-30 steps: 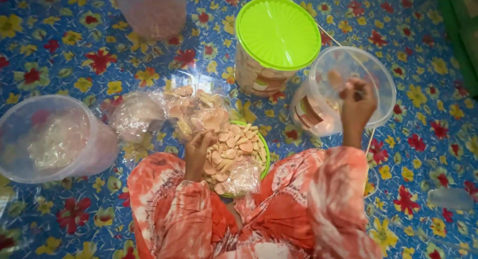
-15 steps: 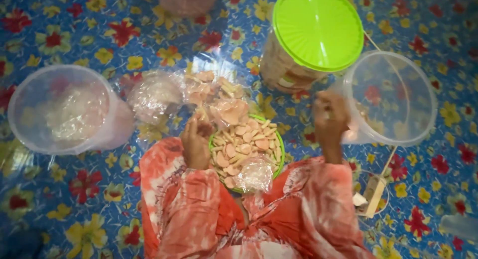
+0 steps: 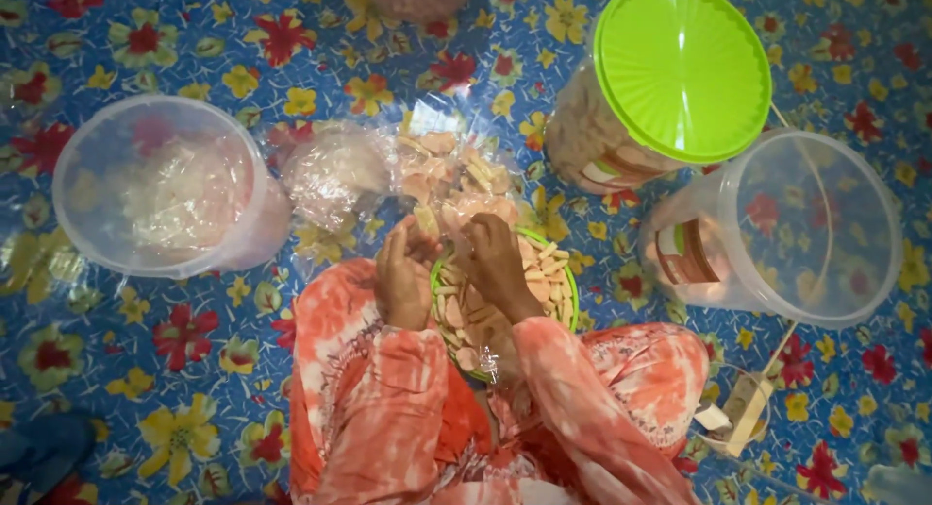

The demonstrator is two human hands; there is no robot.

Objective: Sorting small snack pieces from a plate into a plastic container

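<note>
A green-rimmed bowl (image 3: 571,293) of pale pink and cream cracker pieces rests in my lap on orange tie-dye cloth. My left hand (image 3: 403,272) and my right hand (image 3: 493,260) meet at the bowl's far edge, fingers curled around crackers at the mouth of a clear plastic bag of crackers (image 3: 456,180) lying just beyond. What each hand grips is hard to make out. To the right a clear plastic tub (image 3: 820,233) lies tilted, open, with a few crackers inside.
A tub with a green lid (image 3: 680,68), full of crackers, stands at the upper right. Another clear tub (image 3: 160,189) holding plastic bags lies at the left, with a crumpled bag (image 3: 330,170) beside it. A flowered blue mat (image 3: 146,369) covers the floor. A tape roll (image 3: 743,408) sits lower right.
My right hand has come back from the open tub on the right to the bowl, beside my left hand. The camera view has shifted left and closer.
</note>
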